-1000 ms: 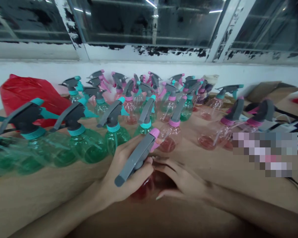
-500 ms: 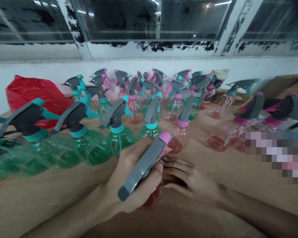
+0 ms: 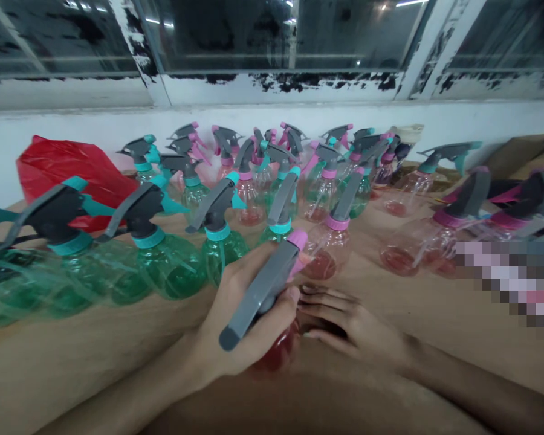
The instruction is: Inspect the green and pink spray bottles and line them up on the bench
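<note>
My left hand (image 3: 242,320) is wrapped round the neck of a pink spray bottle (image 3: 278,350), just under its grey and pink spray head (image 3: 265,290). The head tilts so that its pink nozzle points away from me. Most of the neck is hidden by my fingers. Beside the bottle, on its right, my right hand (image 3: 344,320) lies with fingers stretched toward it. Whether those fingertips touch the bottle I cannot tell. Just beyond my hands stand a pink spray bottle (image 3: 329,248) and a green spray bottle (image 3: 224,248).
Several green spray bottles (image 3: 172,269) line the left side. Pink ones (image 3: 403,251) stand at the right, and a mixed group stands farther back. A red plastic bag (image 3: 68,169) lies at back left, before the white wall (image 3: 86,124). The tabletop (image 3: 154,338) is brown.
My left hand still grips the pink spray bottle; its spray head has tipped slightly, the rear end rising a little. The right hand stays beside it. The whole view has shifted slightly.
</note>
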Demonstrator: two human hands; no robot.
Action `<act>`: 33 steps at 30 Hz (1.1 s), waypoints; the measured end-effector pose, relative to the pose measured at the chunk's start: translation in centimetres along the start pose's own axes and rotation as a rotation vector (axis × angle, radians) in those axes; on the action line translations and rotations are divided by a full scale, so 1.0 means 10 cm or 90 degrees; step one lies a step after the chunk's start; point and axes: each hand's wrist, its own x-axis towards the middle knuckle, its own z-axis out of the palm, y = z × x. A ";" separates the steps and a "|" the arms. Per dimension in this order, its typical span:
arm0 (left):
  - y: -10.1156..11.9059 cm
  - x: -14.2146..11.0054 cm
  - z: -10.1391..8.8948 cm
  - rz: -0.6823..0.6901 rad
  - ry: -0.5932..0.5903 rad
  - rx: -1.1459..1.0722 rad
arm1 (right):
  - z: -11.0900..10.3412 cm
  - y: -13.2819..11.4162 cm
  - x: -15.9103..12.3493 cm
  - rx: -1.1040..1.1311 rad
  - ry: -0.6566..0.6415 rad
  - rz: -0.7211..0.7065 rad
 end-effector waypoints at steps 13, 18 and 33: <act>-0.02 -0.02 0.07 0.021 0.010 -0.004 | -0.01 0.03 -0.01 0.029 -0.001 0.004; -0.02 -0.01 0.06 0.023 0.019 -0.006 | -0.02 0.02 -0.01 0.037 -0.011 0.011; 0.00 -0.03 0.05 0.009 0.003 0.006 | -0.05 -0.01 0.00 0.037 -0.027 0.026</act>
